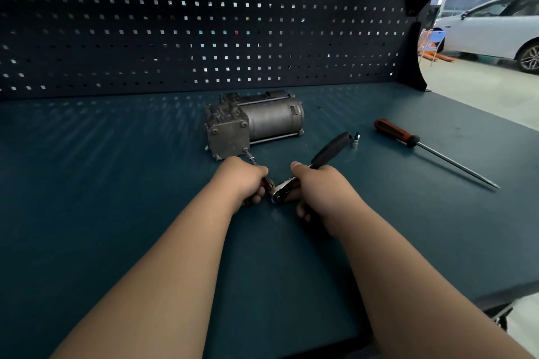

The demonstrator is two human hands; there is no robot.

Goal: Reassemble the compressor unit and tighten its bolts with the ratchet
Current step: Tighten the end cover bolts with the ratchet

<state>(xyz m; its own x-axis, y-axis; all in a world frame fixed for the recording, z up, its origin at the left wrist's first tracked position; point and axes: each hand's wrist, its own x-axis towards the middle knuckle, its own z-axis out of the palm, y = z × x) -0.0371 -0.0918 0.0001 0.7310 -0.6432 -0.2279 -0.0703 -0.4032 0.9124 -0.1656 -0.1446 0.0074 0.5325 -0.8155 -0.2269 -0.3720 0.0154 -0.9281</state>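
Ratchet (312,169) in the closed right hand (318,189), extension bar (253,160) in the closed left hand (243,181).

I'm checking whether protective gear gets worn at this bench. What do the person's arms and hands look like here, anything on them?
Nothing is worn. Both forearms are bare up to the bottom edge of the picture, with no sleeve in view. The left hand and right hand have no gloves. No watch, wristband or bracelet shows at either wrist, and no ring shows on the fingers that can be seen.
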